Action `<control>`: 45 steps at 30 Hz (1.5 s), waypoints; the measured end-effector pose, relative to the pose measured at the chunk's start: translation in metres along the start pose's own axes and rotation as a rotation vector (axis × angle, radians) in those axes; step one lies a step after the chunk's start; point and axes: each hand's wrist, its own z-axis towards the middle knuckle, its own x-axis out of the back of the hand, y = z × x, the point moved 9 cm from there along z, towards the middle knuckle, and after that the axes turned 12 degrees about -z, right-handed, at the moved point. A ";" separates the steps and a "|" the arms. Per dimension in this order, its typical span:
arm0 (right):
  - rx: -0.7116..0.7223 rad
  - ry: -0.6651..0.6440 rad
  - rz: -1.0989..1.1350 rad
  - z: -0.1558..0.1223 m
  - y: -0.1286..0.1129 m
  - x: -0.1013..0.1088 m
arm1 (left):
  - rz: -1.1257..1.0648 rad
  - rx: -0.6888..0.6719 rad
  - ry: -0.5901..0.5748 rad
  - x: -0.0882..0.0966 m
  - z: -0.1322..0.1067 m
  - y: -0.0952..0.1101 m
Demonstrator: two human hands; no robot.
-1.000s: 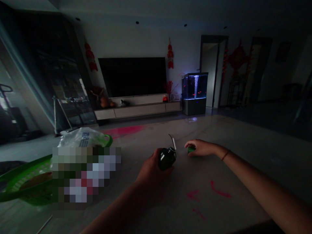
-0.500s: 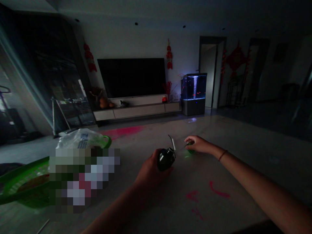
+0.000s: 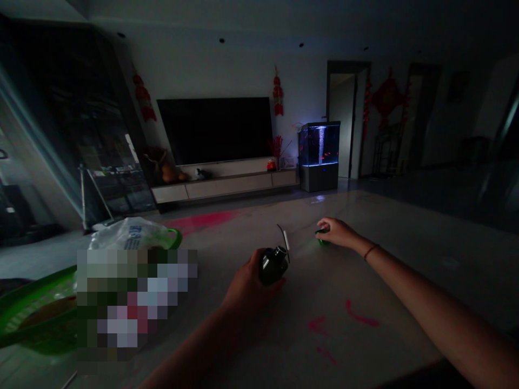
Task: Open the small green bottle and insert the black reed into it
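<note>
With fingers of left hand [image 3: 245, 281] curled partway round dark bottle [image 3: 272, 267], presumably for steadiness; with right hand [image 3: 337, 232] closely pinching small green thing [image 3: 323, 241], apart from bottle.

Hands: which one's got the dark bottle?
The left hand, wrapped around the dark bottle; the right hand, with a thin wristband, is apart from it, touching a small green object.

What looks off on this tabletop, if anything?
Pink-red streaks mark the dull grey tabletop on the near side, right of the dark bottle, and a broader pink patch lies near its far edge. They look odd against the grey; whether stain or spill, I can't tell.
</note>
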 end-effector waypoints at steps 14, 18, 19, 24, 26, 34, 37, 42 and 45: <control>0.106 -0.155 0.028 -0.005 -0.002 -0.005 | 0.009 -0.002 0.020 0.001 0.000 0.002; 0.127 -0.041 0.007 -0.007 -0.014 0.009 | 0.011 -0.010 0.022 0.001 0.000 0.000; 0.132 0.027 -0.011 -0.008 -0.019 0.017 | 0.008 -0.009 0.022 0.001 0.000 -0.001; 0.229 0.214 -0.001 -0.020 -0.061 0.038 | -0.022 -0.001 0.036 0.001 0.001 -0.005; 0.282 0.167 0.071 -0.025 -0.078 0.031 | -0.030 0.000 0.049 0.001 0.001 -0.005; 0.436 -0.145 0.330 -0.061 -0.134 -0.020 | -0.147 0.055 0.139 0.003 0.004 -0.013; 0.486 -0.213 0.411 -0.075 -0.152 -0.033 | -0.238 0.053 0.169 0.005 0.006 -0.016; 0.419 -0.210 0.501 -0.080 -0.161 -0.050 | -0.361 0.083 0.147 0.003 0.008 -0.018; 0.404 -0.119 0.514 -0.077 -0.160 -0.048 | -0.357 0.018 0.152 0.004 0.010 -0.013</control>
